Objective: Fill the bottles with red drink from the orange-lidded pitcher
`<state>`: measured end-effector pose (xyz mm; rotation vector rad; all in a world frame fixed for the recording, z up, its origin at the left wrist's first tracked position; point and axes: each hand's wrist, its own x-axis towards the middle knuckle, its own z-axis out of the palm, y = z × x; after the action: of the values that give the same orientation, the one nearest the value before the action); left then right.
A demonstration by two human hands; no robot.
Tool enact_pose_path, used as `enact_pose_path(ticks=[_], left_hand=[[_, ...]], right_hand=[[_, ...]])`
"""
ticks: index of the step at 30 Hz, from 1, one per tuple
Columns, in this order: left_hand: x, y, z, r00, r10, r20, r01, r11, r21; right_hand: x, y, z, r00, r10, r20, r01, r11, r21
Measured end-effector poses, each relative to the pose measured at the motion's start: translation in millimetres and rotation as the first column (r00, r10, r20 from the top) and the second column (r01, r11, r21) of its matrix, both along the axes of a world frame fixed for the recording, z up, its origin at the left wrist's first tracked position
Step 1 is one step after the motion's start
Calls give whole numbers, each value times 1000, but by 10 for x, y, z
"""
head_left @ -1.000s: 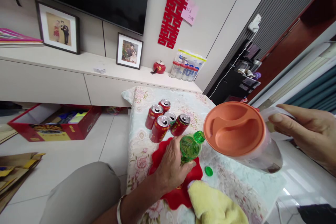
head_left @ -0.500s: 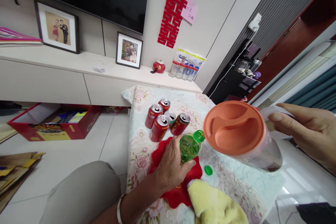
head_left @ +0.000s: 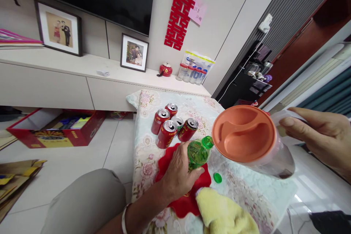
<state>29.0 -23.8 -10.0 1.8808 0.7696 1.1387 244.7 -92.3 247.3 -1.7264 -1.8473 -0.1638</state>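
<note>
My left hand [head_left: 178, 175] is wrapped round a green plastic bottle [head_left: 197, 153], uncapped and leaning a little to the right over a red scalloped mat [head_left: 204, 186]. By its handle, my right hand [head_left: 320, 135] grips a clear pitcher [head_left: 283, 159] with an orange lid [head_left: 245, 133]. The pitcher is tilted toward the bottle, its lid edge close beside the bottle mouth; whether they touch I cannot tell, and no stream shows. A green bottle cap [head_left: 217, 177] lies on the table. Behind the bottle stand several opened drink cans [head_left: 166, 135].
A yellow towel [head_left: 225, 212] lies at the near edge of the table with its floral tablecloth [head_left: 146, 153]. Against the wall runs a low white cabinet [head_left: 109, 80] with framed photos. A red box [head_left: 57, 131] sits on the floor to the left.
</note>
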Motion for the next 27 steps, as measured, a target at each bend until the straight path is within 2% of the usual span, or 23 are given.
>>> enact_pose_path(ticks=[27], left_hand=[[1, -3, -16, 1000, 3, 16, -4, 1000, 12]], right_hand=[[45, 11, 5, 1000, 26, -15, -26, 1000, -11]])
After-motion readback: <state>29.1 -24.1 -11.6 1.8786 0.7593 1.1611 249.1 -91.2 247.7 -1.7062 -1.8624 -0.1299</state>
